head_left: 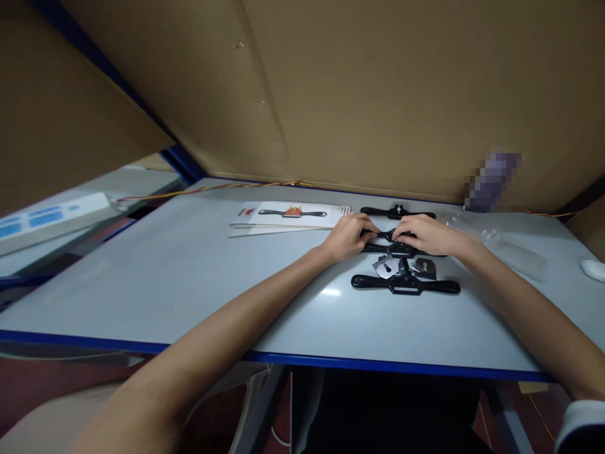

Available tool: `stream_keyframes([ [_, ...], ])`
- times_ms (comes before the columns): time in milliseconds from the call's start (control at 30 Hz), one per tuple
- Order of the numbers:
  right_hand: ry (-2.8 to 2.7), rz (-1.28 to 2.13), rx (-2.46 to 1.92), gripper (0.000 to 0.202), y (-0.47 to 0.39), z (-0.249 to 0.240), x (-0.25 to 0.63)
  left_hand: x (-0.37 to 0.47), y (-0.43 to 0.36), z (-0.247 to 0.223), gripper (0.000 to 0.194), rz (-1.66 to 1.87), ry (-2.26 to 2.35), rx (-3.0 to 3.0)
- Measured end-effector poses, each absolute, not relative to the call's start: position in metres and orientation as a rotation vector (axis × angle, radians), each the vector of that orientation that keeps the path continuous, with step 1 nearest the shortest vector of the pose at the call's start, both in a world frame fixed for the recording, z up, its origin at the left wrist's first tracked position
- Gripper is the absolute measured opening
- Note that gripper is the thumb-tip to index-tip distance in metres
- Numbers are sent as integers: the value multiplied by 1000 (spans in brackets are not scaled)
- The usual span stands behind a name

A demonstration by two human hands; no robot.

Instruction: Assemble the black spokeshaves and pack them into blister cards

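Note:
My left hand (pixel 350 236) and my right hand (pixel 422 234) are closed on the two ends of a black two-handled tool (pixel 386 236), low over the grey tabletop. Just under it, a similar black tool (pixel 401 250) is partly covered by my hands. Another black tool (pixel 398 212) lies behind them. Nearer to me rests a black tool (pixel 406 285) with a slot in its middle. Between it and my hands are metal blades, one silver (pixel 386 267) and one darker (pixel 425 268), beside small parts that are hard to make out.
Printed cards (pixel 297 215) lie left of my hands. Clear plastic packaging (pixel 513 252) sits under and beyond my right forearm. A blurred purple object (pixel 494 181) stands by the back panel. A white power strip (pixel 54 217) is far left; a white object (pixel 593 270) is at right.

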State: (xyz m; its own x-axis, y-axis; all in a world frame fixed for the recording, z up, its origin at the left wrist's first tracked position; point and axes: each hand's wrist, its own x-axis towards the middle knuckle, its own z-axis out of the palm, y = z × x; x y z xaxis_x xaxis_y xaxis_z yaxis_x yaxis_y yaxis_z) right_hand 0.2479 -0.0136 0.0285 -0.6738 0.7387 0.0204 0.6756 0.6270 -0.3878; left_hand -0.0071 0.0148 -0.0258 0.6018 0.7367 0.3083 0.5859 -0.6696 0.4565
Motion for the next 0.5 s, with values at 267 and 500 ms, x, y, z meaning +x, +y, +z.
stream_keyframes([
  [267, -2752, 393, -1234, 36, -11, 24, 248, -6, 15, -27, 28, 676, 1060, 2540],
  [500, -2499, 426, -1283, 16, -19, 58, 253, -7, 16, -31, 31, 686, 1044, 2570],
])
